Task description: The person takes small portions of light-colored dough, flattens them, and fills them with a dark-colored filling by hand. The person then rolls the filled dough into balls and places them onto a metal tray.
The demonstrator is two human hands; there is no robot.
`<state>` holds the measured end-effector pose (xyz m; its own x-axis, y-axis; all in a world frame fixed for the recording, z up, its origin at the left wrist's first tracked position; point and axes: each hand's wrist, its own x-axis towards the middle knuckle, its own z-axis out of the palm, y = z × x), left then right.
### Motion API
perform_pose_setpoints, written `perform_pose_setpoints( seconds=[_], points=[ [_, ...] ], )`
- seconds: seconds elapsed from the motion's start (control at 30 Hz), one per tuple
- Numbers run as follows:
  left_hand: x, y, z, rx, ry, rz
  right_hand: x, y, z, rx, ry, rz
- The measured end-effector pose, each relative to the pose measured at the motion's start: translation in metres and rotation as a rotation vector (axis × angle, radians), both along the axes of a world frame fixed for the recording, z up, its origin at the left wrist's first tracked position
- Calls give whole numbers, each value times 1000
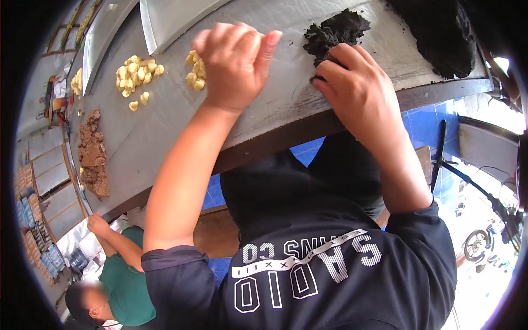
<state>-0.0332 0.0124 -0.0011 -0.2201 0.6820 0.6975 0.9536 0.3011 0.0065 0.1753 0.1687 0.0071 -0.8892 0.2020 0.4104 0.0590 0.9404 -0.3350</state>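
My left hand (235, 62) is raised over the metal worktable (165, 119), slightly blurred, its fingers curled and its thumb standing out. Whether anything lies inside the curled fingers is hidden. Just behind it, partly covered, is a small pile of pale yellow dough-like pieces (195, 76). My right hand (330, 70) is at the near edge of a crumbly black dough-like mass (336, 31), with a dark bit pinched between thumb and fingers. Further left sits a larger group of pale yellow pieces (136, 74), two of them lying apart.
A large smooth black mass (441, 37) lies at the table's right end. Brown crumbly dough-like material (94, 156) is at the far left. Metal trays (173, 20) stand along the back. A person in a green shirt (126, 280) is at the lower left, hands at the table's end.
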Motion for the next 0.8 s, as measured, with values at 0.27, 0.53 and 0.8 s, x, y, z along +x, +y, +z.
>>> perform_pose_setpoints(
  seconds=[0.27, 0.53, 0.8],
  points=[
    [5, -14, -20, 102, 5, -156, 7, 12, -5, 21, 95, 20],
    [8, -42, 1, 312, -1089, -49, -6, 15, 2, -72, -60, 109],
    [66, -113, -6, -140, -305, 360, 19, -2, 8, -288, 18, 158]
  ],
)
